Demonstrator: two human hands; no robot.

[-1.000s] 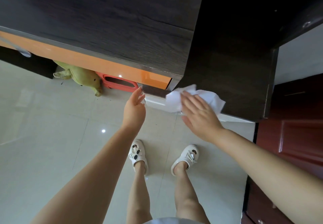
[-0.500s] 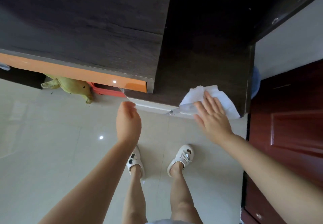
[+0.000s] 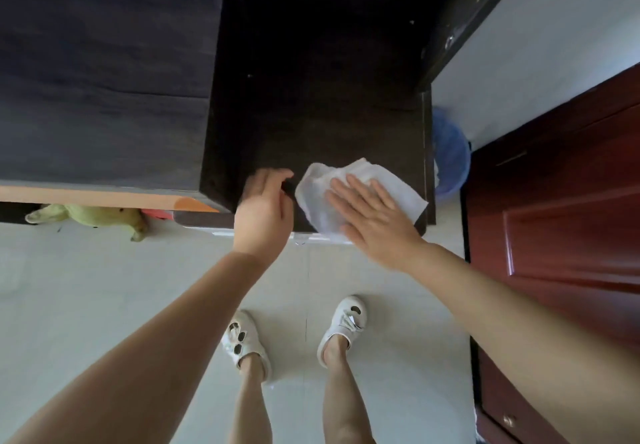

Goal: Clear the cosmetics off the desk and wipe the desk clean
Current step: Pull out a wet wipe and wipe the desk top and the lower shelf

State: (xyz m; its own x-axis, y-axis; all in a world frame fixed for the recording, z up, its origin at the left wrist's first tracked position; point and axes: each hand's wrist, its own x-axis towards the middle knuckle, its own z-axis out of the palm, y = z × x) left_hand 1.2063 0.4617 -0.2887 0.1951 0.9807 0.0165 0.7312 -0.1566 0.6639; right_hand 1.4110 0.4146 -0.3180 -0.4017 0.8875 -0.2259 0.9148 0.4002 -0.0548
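While the flat-fingered right hand (image 3: 375, 216) has slid the white cloth (image 3: 360, 194) rightward along the dark desk (image 3: 311, 97), the left hand (image 3: 265, 213), fingers loosely curled and holding nothing, has come up to the front edge, so wiping is well underway.

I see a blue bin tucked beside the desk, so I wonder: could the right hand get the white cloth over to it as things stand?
Probably yes. The right hand lies flat on the white cloth near the desk's right edge, and the blue bin stands just past that edge with its mouth open and nothing visible between.
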